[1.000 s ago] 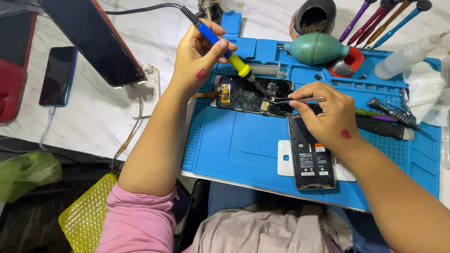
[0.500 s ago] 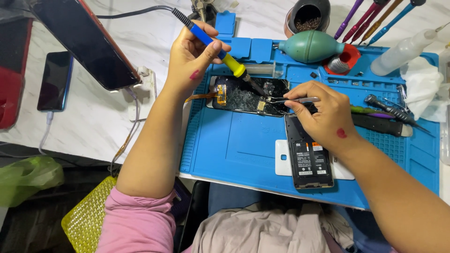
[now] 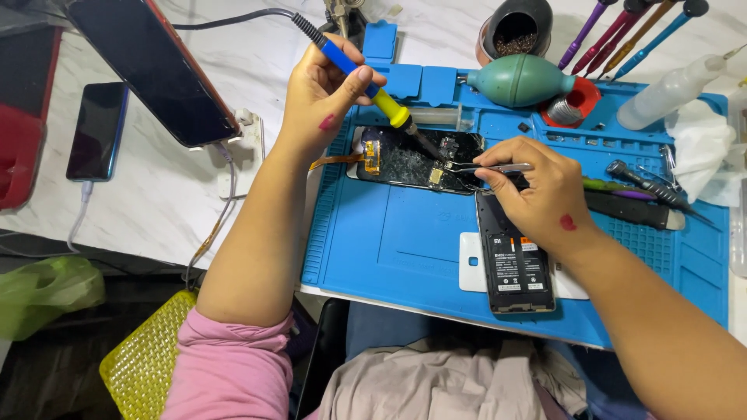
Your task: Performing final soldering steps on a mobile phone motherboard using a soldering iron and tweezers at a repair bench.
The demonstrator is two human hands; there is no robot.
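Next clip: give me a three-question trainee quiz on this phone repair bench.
1. True or false: the left hand holds the soldering iron.
2. What does the right hand hold? A) tweezers B) green air blower C) white squeeze bottle
3. On what does the opened phone lie?

Key:
1. True.
2. A, the tweezers; the green air blower and white squeeze bottle lie untouched.
3. On the blue work mat.
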